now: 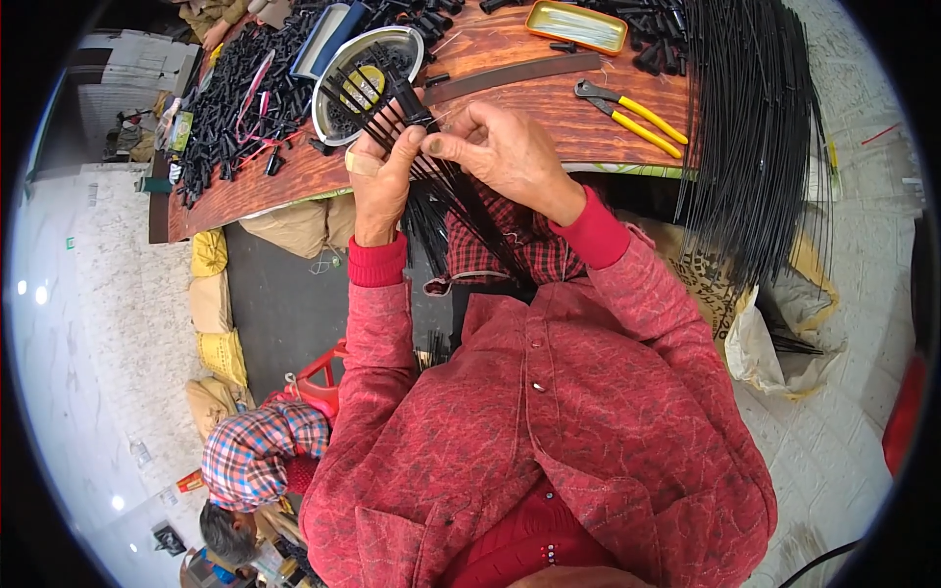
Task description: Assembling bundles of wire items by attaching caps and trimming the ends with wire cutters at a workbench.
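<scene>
Over the table's near edge, my left hand (380, 186) is closed round a bundle of slim black rods (480, 220) that look like umbrella ribs. Their upper ends fan out to the left, and the long ends slope down toward my lap. A black plastic tube piece (407, 101), like an umbrella runner, stands among them at my left fingertips. My right hand (515, 162) is pinched beside that piece, thumb against the forefinger. A fine wire (441, 116) seems to come from this pinch. A strip of tape (363, 164) wraps a left finger.
Behind my hands stands a metal bowl (321, 108) of small parts. Yellow-handled end-cutting pincers (632, 116), a tin of thin wires (578, 26) and a dark flat strip (515, 78) lie on the table. Black tubes (211, 137) heap left; long black rods (750, 118) hang right. Another person (260, 451) is lower left.
</scene>
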Tool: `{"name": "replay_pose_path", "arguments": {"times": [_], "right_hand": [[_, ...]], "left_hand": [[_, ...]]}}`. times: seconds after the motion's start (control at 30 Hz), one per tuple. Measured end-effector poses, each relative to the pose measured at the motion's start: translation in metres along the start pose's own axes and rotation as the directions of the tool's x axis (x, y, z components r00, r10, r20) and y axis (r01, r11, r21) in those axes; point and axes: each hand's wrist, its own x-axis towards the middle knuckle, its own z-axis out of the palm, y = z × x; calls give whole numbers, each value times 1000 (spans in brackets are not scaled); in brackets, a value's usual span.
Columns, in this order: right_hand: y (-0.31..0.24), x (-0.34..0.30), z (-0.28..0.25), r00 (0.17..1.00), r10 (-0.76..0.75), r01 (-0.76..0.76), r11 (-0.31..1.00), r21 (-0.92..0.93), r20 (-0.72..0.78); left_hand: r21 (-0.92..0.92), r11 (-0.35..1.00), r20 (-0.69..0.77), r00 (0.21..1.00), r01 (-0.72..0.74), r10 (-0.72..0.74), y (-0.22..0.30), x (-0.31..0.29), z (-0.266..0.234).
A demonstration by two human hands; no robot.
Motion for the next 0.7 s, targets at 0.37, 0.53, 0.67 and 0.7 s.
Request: {"name": "replay_pose_path", "arguments": {"times": [0.37, 0.53, 0.67, 0.7], "right_hand": [[5, -1, 6, 996, 45, -41, 998, 55, -72], [5, -11, 10, 996, -25, 36, 990, 140, -83], [15, -9, 15, 997, 47, -32, 967, 252, -55], [18, -8, 17, 997, 61, -47, 950, 307, -37]], "left_hand": [[-65, 997, 8, 999, 37, -37, 2, 0, -1], [-76, 994, -25, 996, 85, -87, 5, -1, -2], [-93, 990, -28, 994, 101, -104, 5, 1, -4], [-76, 991, -25, 993, 112, -114, 5, 1, -6]]}}
